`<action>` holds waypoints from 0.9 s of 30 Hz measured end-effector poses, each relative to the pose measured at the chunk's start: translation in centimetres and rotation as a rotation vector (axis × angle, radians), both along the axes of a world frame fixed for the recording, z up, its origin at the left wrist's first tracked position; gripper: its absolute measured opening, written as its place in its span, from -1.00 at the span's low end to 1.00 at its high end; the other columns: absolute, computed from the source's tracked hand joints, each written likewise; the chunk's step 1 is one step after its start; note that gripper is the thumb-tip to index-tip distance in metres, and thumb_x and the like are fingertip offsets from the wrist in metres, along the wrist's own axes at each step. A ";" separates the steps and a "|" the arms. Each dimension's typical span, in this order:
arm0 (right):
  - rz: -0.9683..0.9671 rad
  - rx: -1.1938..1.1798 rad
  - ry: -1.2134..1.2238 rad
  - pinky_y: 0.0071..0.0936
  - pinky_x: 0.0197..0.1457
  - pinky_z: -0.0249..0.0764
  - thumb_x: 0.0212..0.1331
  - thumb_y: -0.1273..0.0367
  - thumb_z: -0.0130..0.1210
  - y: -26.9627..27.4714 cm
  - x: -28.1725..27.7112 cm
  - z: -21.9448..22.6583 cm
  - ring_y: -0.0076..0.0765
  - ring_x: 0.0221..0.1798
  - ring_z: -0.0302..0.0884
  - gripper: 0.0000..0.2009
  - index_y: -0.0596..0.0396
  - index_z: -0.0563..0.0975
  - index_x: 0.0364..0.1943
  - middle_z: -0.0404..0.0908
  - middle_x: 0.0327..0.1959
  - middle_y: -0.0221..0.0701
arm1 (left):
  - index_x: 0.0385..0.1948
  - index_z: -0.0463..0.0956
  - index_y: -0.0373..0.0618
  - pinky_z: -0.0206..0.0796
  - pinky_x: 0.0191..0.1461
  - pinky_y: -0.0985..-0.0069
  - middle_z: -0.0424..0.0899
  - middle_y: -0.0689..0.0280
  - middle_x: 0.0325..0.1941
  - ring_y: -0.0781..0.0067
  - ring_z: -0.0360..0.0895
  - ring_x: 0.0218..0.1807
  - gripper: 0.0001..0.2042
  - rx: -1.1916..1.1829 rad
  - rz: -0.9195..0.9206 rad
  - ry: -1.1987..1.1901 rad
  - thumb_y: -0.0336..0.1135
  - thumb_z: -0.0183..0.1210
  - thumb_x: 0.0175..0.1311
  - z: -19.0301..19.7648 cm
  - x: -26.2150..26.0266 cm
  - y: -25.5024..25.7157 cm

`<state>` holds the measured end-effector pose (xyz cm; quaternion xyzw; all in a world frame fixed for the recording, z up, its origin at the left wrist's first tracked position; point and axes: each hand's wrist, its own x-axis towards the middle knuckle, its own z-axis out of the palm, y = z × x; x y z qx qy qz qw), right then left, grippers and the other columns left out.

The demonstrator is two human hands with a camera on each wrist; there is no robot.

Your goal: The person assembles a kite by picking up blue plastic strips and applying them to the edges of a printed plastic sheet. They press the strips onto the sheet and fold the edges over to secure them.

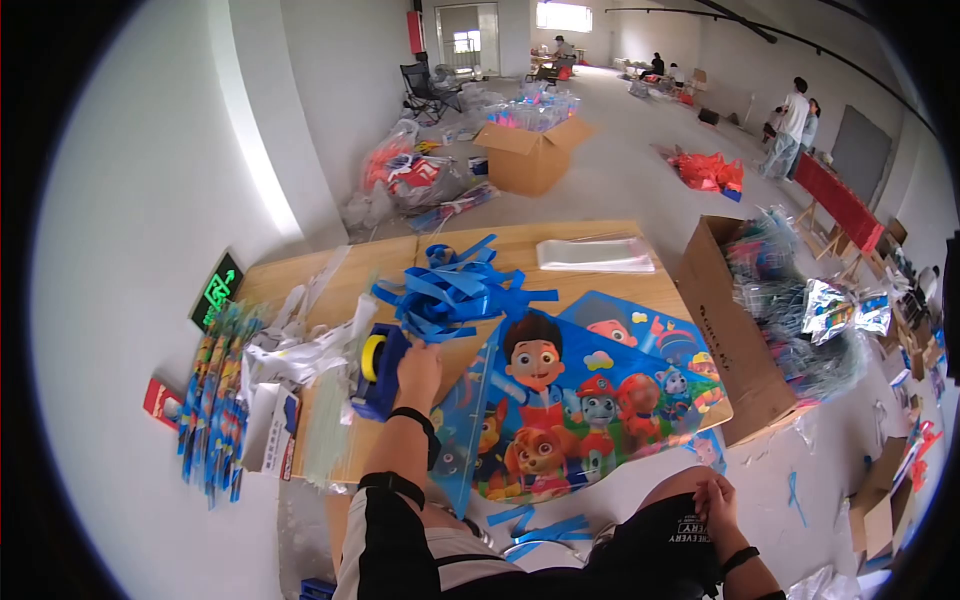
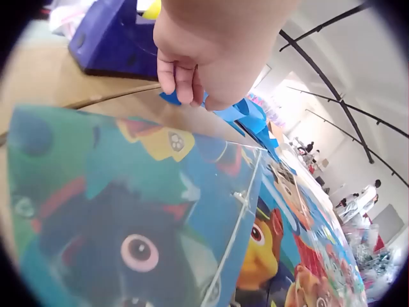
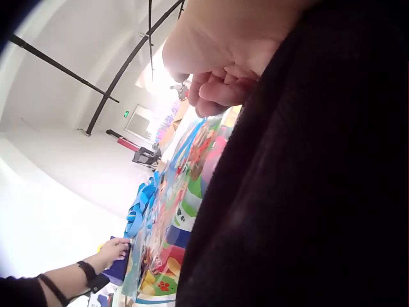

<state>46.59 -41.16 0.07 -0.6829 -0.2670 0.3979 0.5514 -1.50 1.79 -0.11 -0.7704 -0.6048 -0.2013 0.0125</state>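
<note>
Strips of flat, bright blue, ribbon-like material point(image 1: 455, 290) lie in a loose, looping heap on the pale wooden table point(image 1: 395, 262), just beyond the person's left hand point(image 1: 420, 368). That hand reaches in between the heap and a dark blue tape dispenser with a yellow-centred roll point(image 1: 390, 368); its fingers are bent, and a bit of blue shows at their tips in the left wrist view. The pictures do not let me tell whether they pinch a strip or merely curl in front of one. The right hand point(image 1: 712, 505) grasps nothing and rests, loosely curled, on the leg of the black shorts point(image 1: 660, 515).

The step seems to be drawing out one strip. Judging by how the loops cross, a single free end pinched between thumb and forefinger should come away more cleanly than a handful, and a low, slow pull ought to spare the rest. The dispenser stands so close that lifting the hand clear before swinging it sideways looks wise. Glossy blue plastic sheets printed with cartoon figures point(image 1: 550, 440) lie nearer the person, their near edge seemingly jutting past the table; a dragged forearm could shift them. The idle right hand could steady them.
</note>
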 end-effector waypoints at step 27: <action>-0.033 -0.168 0.031 -0.67 -0.76 0.19 0.49 0.32 -0.14 2.7 1.1 0.6 -0.57 -0.73 0.37 -0.72 0.13 0.50 -0.37 0.57 -0.58 -0.36 | 0.16 0.54 0.17 0.03 0.42 0.12 0.18 0.20 0.54 0.14 0.07 0.54 -0.61 0.018 -0.245 0.280 -0.35 0.06 0.30 -0.9 10.6 10.6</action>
